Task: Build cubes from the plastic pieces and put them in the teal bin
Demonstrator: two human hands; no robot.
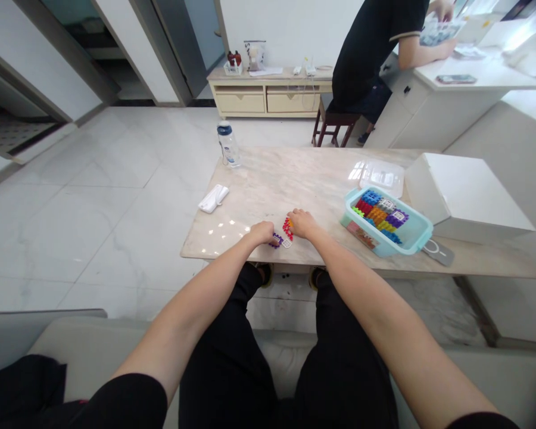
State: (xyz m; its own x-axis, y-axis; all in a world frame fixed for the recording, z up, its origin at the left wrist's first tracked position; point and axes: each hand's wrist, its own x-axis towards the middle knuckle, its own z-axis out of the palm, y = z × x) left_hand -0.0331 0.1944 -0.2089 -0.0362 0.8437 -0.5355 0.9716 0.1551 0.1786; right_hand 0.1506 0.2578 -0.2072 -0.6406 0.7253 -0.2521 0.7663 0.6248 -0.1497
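Note:
My left hand (262, 232) is closed, its fingertips on a purple toothed building block (276, 240) at the table's near edge. A small white lattice piece (286, 243) lies against that block's right side. Just to the right, my right hand (302, 223) curls its fingers over a red toothed building block (287, 229). A bit of orange shows beside the red, partly under the fingers. Both hands are low over the marble-look table (259, 190), and the fingers hide parts of the blocks.
A pale blue tub (415, 244) of colourful blocks stands at the right, near a clear lid (383, 176), a white box (473, 190) and a grey strap-like item (438, 251). Left are a water bottle (228, 145) and a white packet (213, 198). Another person (370, 53) sits behind.

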